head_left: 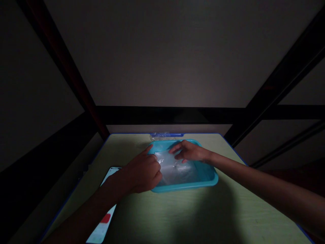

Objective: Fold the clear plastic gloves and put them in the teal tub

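Note:
A turquoise plastic tub (182,186) with a rounded rim sits on the table. Clear, shiny plastic film (177,171) lies in it, with glints of light on its creases. My left hand (146,171) is at the tub's left side and covers part of that rim. Its index finger points forward along the rim, while the other fingers are curled in near the film; whatever they hold is hidden. Over the tub's far right part hangs my right hand (189,150), fingers apart and slightly bent above the film. I cannot tell whether its fingertips touch the film.
A phone (101,227) with a lit screen lies left of the tub, partly under my left forearm. Crumpled clear plastic (159,136) rests at the far edge by a blue handle slot (176,135). The pale table (152,220) has blue edging; a wall (167,67) rises behind it.

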{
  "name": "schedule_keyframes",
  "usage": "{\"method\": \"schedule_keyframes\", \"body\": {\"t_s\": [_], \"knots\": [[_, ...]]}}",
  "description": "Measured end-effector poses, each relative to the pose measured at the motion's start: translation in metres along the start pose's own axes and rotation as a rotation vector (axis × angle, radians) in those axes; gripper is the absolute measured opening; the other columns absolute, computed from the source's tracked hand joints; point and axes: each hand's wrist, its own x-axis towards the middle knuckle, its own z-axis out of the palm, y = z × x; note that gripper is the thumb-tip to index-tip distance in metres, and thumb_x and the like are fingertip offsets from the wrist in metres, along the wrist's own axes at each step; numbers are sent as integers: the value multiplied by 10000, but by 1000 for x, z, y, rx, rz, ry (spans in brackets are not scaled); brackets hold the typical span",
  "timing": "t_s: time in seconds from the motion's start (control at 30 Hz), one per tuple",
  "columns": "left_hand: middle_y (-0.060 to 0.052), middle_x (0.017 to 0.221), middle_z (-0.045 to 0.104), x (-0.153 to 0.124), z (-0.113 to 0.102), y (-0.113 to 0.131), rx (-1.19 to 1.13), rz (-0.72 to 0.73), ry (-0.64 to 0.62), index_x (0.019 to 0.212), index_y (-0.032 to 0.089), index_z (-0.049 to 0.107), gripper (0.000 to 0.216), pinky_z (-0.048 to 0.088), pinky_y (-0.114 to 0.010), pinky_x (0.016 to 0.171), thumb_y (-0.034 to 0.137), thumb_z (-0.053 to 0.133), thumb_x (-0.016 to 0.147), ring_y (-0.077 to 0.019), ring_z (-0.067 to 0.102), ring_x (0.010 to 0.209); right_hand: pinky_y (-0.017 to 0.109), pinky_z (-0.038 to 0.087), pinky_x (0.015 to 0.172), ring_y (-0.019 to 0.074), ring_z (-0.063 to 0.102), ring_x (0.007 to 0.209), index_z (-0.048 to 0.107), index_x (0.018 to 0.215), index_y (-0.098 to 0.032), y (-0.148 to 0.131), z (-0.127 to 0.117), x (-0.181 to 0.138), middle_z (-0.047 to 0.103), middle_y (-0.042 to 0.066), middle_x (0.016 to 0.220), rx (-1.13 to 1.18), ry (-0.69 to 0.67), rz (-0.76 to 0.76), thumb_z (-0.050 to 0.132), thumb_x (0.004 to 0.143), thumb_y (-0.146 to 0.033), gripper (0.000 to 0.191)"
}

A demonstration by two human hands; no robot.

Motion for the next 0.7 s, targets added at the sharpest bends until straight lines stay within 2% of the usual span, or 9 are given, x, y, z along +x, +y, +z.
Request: {"method": "schedule_keyframes", "body": {"t_s": [0.1, 0.2, 0.33, 0.43, 0.5, 0.6, 0.7], "knots": [[-45, 726, 689, 1, 0, -1, 15, -29, -61, 686, 164, 644, 264, 220, -463, 1053, 138, 406, 799, -204, 629, 832, 170, 452, 456, 82, 556, 554, 684, 911, -99, 3, -1, 2, 675, 48, 836, -112, -2, -60, 549, 657, 18, 310], [-56, 742, 689, 1, -1, -1, -17, -43, -57, 693, 161, 644, 236, 239, -441, 1045, 142, 430, 790, -209, 626, 840, 190, 456, 493, 97, 566, 560, 683, 894, -82, 4, 2, 4, 669, 46, 772, -234, 4, -126, 550, 653, 42, 302], [-55, 731, 680, 1, -3, 0, -19, -40, -34, 684, 170, 638, 228, 253, -443, 1040, 156, 434, 786, -215, 624, 840, 268, 481, 669, 175, 608, 754, 678, 930, -93, 5, 6, -1, 665, 88, 879, -420, 56, -237, 580, 666, 29, 308], [-76, 735, 678, 3, -5, 3, 60, -57, -119, 697, 153, 648, 252, 260, -468, 1037, 155, 414, 791, -222, 626, 831, 368, 441, 799, 266, 577, 927, 659, 990, -87, 4, 8, -9, 627, 147, 981, -569, 131, -316, 580, 711, -21, 298], [-95, 730, 672, 4, -6, 5, 104, -71, -170, 706, 135, 657, 266, 284, -482, 1021, 159, 408, 797, -235, 625, 828, 393, 430, 800, 291, 574, 941, 658, 989, -89, -1, 11, -14, 602, 168, 1021, -652, 146, -364, 541, 744, -29, 278], [-96, 680, 655, 6, -6, 8, 142, -58, -181, 680, 139, 656, 286, 316, -489, 999, 178, 402, 806, -247, 617, 810, 353, 446, 742, 266, 599, 889, 658, 963, -102, -10, 17, -15, 600, 153, 1001, -738, 90, -453, 482, 782, -35, 261], [-91, 665, 647, 6, -5, 9, 156, -57, -157, 650, 150, 644, 287, 329, -489, 993, 176, 399, 797, -242, 608, 783, 327, 452, 731, 252, 598, 899, 636, 995, -85, -15, 22, -9, 602, 152, 988, -843, -45, -579, 475, 793, -36, 263]]}}
